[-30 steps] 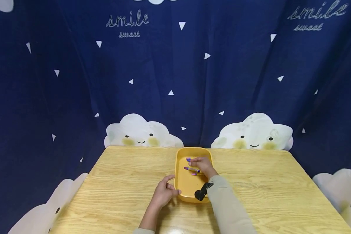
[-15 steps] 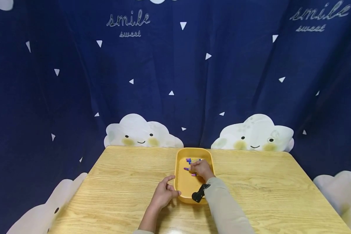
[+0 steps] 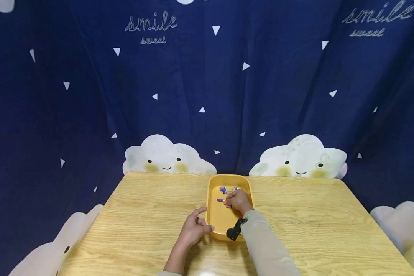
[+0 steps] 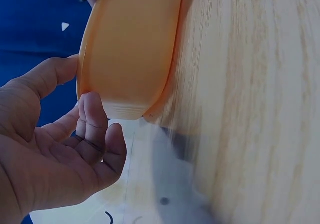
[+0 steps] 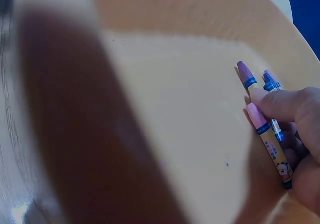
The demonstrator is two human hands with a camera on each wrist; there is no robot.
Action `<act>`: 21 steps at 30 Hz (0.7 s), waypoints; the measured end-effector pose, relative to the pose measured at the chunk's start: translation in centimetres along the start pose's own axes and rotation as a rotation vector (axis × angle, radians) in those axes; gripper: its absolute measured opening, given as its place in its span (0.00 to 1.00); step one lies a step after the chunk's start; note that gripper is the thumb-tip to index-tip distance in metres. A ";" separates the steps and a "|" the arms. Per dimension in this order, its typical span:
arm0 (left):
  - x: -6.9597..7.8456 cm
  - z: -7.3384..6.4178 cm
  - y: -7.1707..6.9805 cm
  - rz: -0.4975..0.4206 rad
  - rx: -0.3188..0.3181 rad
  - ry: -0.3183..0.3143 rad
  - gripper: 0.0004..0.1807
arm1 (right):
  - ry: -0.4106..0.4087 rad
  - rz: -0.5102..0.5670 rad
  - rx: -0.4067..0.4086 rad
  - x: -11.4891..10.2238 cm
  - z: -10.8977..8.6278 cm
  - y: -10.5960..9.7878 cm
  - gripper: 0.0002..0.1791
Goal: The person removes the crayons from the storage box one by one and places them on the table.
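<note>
In the head view, the left hand (image 3: 196, 229) is at the yellow tray's (image 3: 222, 222) near left corner, its thumb and fingers spread, touching it. Inside the tray lies the pink-tipped crayon (image 5: 270, 146); just beyond it, the right hand (image 3: 238, 200) pinches the purple-tipped crayon (image 3: 220, 200). Farther, toward the tray's far end, lie other crayons (image 3: 230, 190). Behind the tray hangs a blue curtain (image 3: 179, 115).

Smooth plastic here on the tray (image 3: 221, 221), paper wrapping round the crayons (image 5: 273, 150), glossy, grained wood along the bench (image 3: 141, 214), and matt cloth for the curtain (image 3: 179, 80)!
</note>
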State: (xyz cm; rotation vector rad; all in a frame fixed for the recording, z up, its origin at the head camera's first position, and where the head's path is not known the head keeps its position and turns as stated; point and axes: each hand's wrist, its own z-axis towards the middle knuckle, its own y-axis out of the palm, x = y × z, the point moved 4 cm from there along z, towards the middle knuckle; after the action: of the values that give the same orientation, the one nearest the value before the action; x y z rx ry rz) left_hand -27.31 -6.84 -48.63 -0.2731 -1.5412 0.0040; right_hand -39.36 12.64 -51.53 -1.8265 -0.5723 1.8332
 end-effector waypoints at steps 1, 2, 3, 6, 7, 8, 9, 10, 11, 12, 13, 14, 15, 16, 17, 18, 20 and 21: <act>0.0 0.0 0.0 0.000 0.000 -0.001 0.41 | -0.002 0.004 0.002 0.0 0.0 0.0 0.07; 0.0 0.0 0.0 0.001 0.001 0.000 0.41 | -0.010 0.001 0.006 0.0 0.0 0.0 0.07; 0.0 -0.1 0.0 0.002 0.002 0.001 0.41 | -0.018 0.002 0.009 0.0 0.0 0.0 0.07; 0.1 -0.2 -0.1 -0.004 0.004 0.002 0.41 | -0.031 -0.005 0.012 -0.1 -0.1 0.0 0.06; 0.1 -0.2 0.0 -0.005 0.004 0.003 0.41 | -0.033 -0.011 0.010 -0.1 -0.1 0.0 0.06; 0.1 -0.3 0.0 -0.007 0.003 0.002 0.41 | -0.032 -0.020 0.007 -0.1 -0.2 -0.1 0.06; 0.1 -0.3 0.0 -0.008 0.002 0.001 0.41 | -0.030 -0.025 0.000 -0.1 -0.2 -0.1 0.05; 0.1 -0.3 0.0 -0.008 0.001 -0.002 0.41 | -0.034 -0.040 -0.004 -0.1 -0.3 -0.2 0.05; 0.1 -0.3 0.1 -0.005 -0.001 -0.003 0.41 | -0.031 -0.046 -0.010 -0.1 -0.3 -0.2 0.05; 0.1 -0.3 0.1 0.001 -0.001 -0.002 0.41 | -0.030 -0.046 -0.020 -0.2 -0.3 -0.3 0.05; 0.0 -0.3 0.1 0.005 -0.002 -0.006 0.41 | -0.029 -0.038 -0.031 -0.3 -0.2 -0.4 0.05; 0.1 -0.2 0.1 0.009 -0.001 -0.009 0.41 | -0.039 -0.034 -0.043 -0.4 -0.2 -0.4 0.05; 0.1 -0.2 0.1 0.016 0.001 -0.012 0.41 | -0.047 -0.025 -0.056 -0.6 -0.1 -0.5 0.05; 0.1 -0.1 0.1 0.021 0.002 -0.014 0.41 | -0.051 -0.011 -0.069 -0.8 -0.1 -0.6 0.05; 0.1 -0.1 0.1 0.027 0.003 -0.017 0.41 | -0.046 0.008 -0.085 -1.0 0.0 -0.7 0.04; 0.1 -0.1 0.1 0.030 0.005 -0.019 0.41 | -0.055 0.017 -0.100 -1.3 0.0 -0.7 0.04; 0.1 -0.1 0.1 0.032 0.005 -0.021 0.41 | -0.075 0.035 -0.118 -1.9 0.1 -0.9 0.04; 0.1 -0.1 0.1 0.032 0.004 -0.019 0.41 | -0.084 0.049 -0.124 -2.3 0.1 -1.0 0.03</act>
State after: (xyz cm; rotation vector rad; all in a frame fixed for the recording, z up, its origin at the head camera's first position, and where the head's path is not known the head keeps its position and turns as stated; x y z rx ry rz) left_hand -27.22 -6.76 -48.51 -0.2956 -1.5555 0.0351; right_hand -39.46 12.09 -49.12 -1.8654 -0.6915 1.9535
